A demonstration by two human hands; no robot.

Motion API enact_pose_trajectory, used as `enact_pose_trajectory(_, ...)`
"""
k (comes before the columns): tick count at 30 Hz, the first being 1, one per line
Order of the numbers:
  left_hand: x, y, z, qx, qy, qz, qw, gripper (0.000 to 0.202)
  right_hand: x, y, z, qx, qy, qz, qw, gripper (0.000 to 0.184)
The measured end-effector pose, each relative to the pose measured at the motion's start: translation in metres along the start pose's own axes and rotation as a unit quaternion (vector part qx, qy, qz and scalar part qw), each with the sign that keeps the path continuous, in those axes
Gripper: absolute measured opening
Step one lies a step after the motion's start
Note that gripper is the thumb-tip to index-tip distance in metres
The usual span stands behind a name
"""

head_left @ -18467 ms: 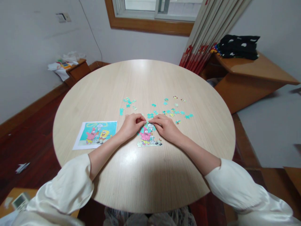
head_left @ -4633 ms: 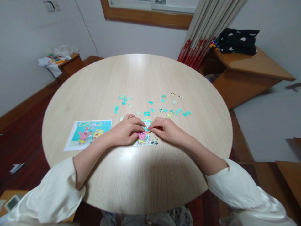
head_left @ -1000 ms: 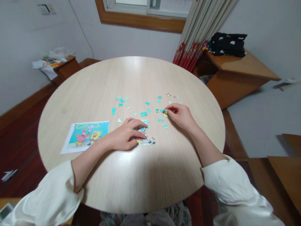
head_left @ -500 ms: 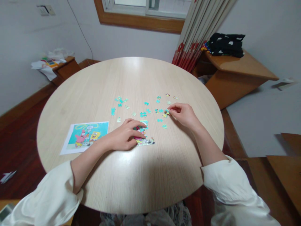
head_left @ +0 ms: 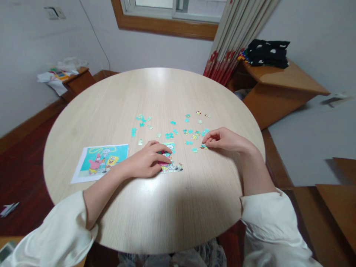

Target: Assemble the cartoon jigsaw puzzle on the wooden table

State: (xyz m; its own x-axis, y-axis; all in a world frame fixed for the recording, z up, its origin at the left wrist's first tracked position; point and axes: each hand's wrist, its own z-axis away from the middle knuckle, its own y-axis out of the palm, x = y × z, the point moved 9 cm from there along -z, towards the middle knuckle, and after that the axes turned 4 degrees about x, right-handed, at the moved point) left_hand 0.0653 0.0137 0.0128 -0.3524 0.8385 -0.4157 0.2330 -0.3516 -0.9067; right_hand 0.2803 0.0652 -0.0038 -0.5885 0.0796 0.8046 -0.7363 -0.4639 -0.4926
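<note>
My left hand lies open, fingers spread over the left side of a partly joined jigsaw puzzle. Pink, teal and pale green parts of it show between and past the fingers; the rest is covered. To the right, my right hand has thumb and fingers pinched together at a small brown and teal jigsaw piece, low over the table. Loose teal pieces lie just left of that hand. A printed cartoon picture rests left of the puzzle, partly under my left forearm.
More loose pieces are scattered beyond my left hand, and several others lie at the back right. The round wooden table fills the middle. A wooden cabinet with black cloth on top stands behind at right, beside a curtain.
My right hand has moved right and toward me from the cluster of loose pieces, with the brown and teal piece at its fingertips. My left hand has stayed on the puzzle.
</note>
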Motion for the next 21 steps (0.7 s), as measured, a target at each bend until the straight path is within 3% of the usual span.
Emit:
enact_pose_trajectory(5, -0.001, -0.001, 0.0, -0.004, 0.004, 0.004, 1.0, 0.038, -0.003, -0.003, -0.004, -0.045, 0.0, 0.012, 0.999, 0.021)
enact_pose_trajectory(11, -0.002, -0.002, -0.001, -0.008, 0.008, 0.005, 1.0, 0.038, 0.021, -0.014, -0.01, -0.26, -0.089, 0.1, 0.956, 0.013)
enact_pose_trajectory(17, -0.001, -0.001, 0.0, -0.006, 0.002, 0.003, 1.0, 0.036, 0.019, -0.023, -0.009, -0.293, -0.114, 0.164, 0.935, 0.018)
enact_pose_trajectory(21, -0.001, -0.002, 0.0, -0.013, 0.006, 0.008, 1.0, 0.036, 0.02, -0.016, -0.008, -0.222, -0.147, 0.159, 0.951, 0.013)
